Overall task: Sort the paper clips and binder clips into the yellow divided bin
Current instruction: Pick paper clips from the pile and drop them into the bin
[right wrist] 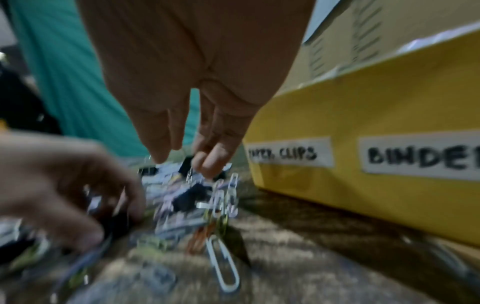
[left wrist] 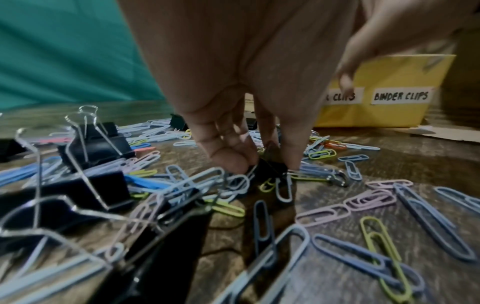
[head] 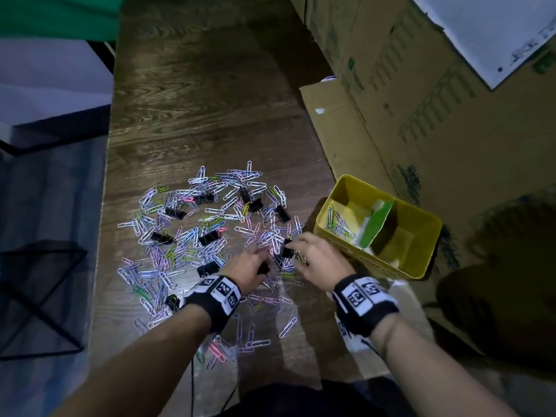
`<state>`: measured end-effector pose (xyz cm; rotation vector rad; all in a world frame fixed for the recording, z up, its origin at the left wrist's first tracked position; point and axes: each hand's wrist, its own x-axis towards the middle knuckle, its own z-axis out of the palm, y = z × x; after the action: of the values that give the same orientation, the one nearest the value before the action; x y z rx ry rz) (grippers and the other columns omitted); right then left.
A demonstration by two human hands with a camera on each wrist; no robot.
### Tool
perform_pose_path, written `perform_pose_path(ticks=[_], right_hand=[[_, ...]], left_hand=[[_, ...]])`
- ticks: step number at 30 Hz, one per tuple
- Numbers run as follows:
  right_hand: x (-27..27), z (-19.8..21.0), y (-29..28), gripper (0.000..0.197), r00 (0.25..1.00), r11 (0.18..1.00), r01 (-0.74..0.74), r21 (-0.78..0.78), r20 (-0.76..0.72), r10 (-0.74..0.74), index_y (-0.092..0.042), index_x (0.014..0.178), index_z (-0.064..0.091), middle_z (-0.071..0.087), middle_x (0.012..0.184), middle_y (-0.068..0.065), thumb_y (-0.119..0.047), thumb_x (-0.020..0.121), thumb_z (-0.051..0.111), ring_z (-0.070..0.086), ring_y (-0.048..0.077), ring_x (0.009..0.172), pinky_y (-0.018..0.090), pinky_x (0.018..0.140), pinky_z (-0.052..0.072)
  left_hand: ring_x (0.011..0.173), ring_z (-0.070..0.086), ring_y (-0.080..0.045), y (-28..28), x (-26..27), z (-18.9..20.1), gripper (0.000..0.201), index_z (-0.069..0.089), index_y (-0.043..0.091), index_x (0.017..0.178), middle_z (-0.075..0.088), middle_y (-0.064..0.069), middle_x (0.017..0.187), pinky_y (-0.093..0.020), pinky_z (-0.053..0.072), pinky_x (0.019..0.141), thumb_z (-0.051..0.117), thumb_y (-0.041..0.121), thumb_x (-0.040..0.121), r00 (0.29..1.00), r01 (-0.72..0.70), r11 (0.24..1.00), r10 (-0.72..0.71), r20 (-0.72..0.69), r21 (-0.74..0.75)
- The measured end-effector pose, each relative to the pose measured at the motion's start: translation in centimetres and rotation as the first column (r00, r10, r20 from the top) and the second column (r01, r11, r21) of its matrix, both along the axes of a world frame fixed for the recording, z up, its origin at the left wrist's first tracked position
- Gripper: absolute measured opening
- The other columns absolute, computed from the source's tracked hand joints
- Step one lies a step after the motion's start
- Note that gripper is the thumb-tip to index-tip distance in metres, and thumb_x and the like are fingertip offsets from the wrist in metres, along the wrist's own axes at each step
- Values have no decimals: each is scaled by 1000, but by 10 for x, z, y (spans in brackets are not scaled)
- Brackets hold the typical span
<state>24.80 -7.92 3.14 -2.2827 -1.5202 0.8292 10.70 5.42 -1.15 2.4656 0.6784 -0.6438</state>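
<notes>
Coloured paper clips [head: 210, 227] and black binder clips [head: 207, 236] lie scattered over the wooden table [head: 195, 100]. My left hand [head: 255, 266] pinches a black binder clip [left wrist: 267, 166] between thumb and fingers, low on the table. Just right of it, my right hand [head: 304, 251] holds a dangling tangle of paper clips [right wrist: 226, 197]; that view is blurred. The yellow divided bin [head: 421, 266] stands at the right, labelled for paper clips [right wrist: 283, 153] and binder clips [left wrist: 401, 95]. Its left compartment holds several paper clips [head: 338, 225] beside a green divider [head: 376, 224].
Tall cardboard boxes [head: 421, 85] stand behind and right of the bin, which sits on a flat cardboard sheet [head: 340, 139]. The table's left edge [head: 102, 236] drops to a black wire frame [head: 39, 296]. Green cloth [head: 60, 13] hangs at the far left.
</notes>
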Motion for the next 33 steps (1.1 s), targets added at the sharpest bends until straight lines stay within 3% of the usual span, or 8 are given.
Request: perform_pose_path(ticks=[3, 6, 13, 17, 21, 25, 29, 33], right_hand=[[-10, -22, 16, 45, 996, 987, -19, -157, 83, 33, -21, 133, 43, 35, 140, 10, -18, 91, 55, 59, 31, 103, 44, 81, 52], [-15, -34, 29, 38, 988, 980, 17, -197, 154, 14, -14, 128, 46, 38, 134, 16, -12, 90, 53, 59, 35, 101, 44, 77, 53], [-11, -29, 31, 32, 993, 994, 67, -91, 98, -58, -14, 125, 54, 48, 133, 9, -22, 94, 52, 55, 29, 114, 41, 86, 52], [-13, -9, 4, 33, 983, 986, 168, -1, 69, -167, -21, 122, 60, 56, 125, 7, -31, 90, 58, 62, 27, 104, 40, 81, 54], [-12, -16, -35, 33, 967, 962, 241, -129, 112, -227, -21, 118, 63, 56, 119, 5, -28, 85, 62, 61, 28, 103, 39, 77, 53], [-6, -29, -56, 34, 954, 913, 285, -291, 181, -240, -20, 123, 55, 47, 128, 4, -26, 89, 55, 50, 25, 118, 38, 84, 50], [-5, -33, -62, 34, 939, 902, 324, -287, 216, -269, -19, 122, 54, 41, 133, 5, -25, 89, 54, 45, 25, 121, 39, 84, 49], [-23, -29, -53, 35, 945, 954, 248, -166, 260, -200, -14, 105, 62, 51, 112, 9, -24, 73, 71, 55, 28, 102, 39, 64, 54]], left_hand=[[99, 57, -20, 6, -4, 1, 28, 58, 20, 110, 56, 1, 110, -39, 49, 90, 61, 20, 82, 992, -23, 999, 25, 123, -23], [97, 57, -21, 22, -9, 8, 31, 57, 18, 113, 58, -1, 109, -37, 51, 85, 59, 23, 83, 981, -56, 998, 47, 189, 43], [104, 54, -26, 65, -5, 12, 35, 56, 18, 117, 57, -4, 114, -40, 50, 82, 55, 19, 83, 989, -6, 961, -35, 144, 276], [107, 53, -24, 45, 36, 10, 42, 53, 17, 122, 55, -4, 120, -44, 49, 89, 48, 11, 80, 926, 179, 970, -223, 306, 167], [135, 28, -23, 10, 77, 3, 63, 29, 20, 141, 28, -5, 148, -47, 27, 110, 46, 7, 82, 903, 376, 914, -398, 160, 150], [139, 20, -27, -10, 77, -3, 62, 30, 12, 140, 21, -11, 151, -51, 9, 116, 45, 2, 81, 886, 440, 870, -460, 50, 222], [134, 27, -26, -19, 45, -7, 53, 36, 11, 137, 32, -10, 144, -50, 15, 113, 46, 9, 85, 841, 514, 820, -540, 41, 252], [130, 35, -26, -8, 25, -7, 45, 44, 16, 131, 37, -8, 142, -46, 25, 109, 47, 17, 86, 872, 418, 867, -467, 148, 272]])
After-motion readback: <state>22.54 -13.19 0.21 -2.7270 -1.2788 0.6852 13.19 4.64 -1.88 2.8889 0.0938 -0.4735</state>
